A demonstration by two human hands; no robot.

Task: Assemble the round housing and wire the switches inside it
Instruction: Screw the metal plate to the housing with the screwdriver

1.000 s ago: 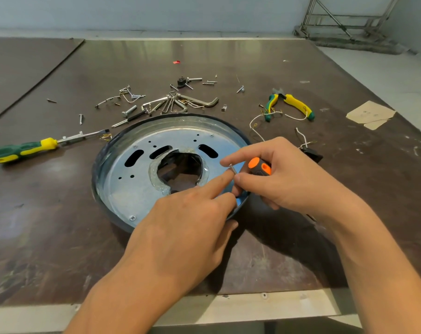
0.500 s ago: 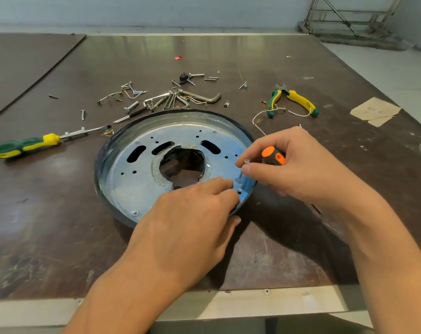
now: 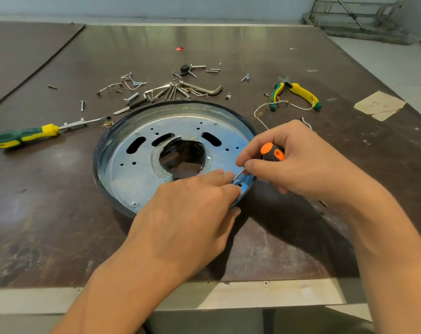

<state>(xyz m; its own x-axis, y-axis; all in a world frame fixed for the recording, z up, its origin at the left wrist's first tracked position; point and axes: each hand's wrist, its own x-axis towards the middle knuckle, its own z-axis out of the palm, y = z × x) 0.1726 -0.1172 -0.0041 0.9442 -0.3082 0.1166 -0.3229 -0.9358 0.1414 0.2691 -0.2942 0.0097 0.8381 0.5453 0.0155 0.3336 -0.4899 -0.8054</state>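
Observation:
The round metal housing (image 3: 132, 174) lies flat on the table, a shallow pan with slots, small holes and a large opening in its middle. My right hand (image 3: 298, 162) grips a small orange-and-black screwdriver (image 3: 272, 153), its shaft slanting down to the plate's near right edge. My left hand (image 3: 192, 213) rests on that edge of the housing, fingertips touching the spot where the screwdriver tip meets the plate. Whether a screw sits under the tip is hidden by my fingers. A black switch part with white wires (image 3: 261, 116) lies behind my right hand.
A green-and-yellow screwdriver (image 3: 23, 138) lies at the left. Loose screws, hex keys (image 3: 204, 89) and clips are scattered beyond the housing. Yellow-and-green pliers (image 3: 298, 95) lie at the back right, torn cardboard (image 3: 378, 106) further right. The table's front edge (image 3: 204, 295) runs under my forearms.
My right hand lowered the screwdriver from a raised pinch down to the plate's near right edge. My left index finger dropped flat onto the plate beside the tip.

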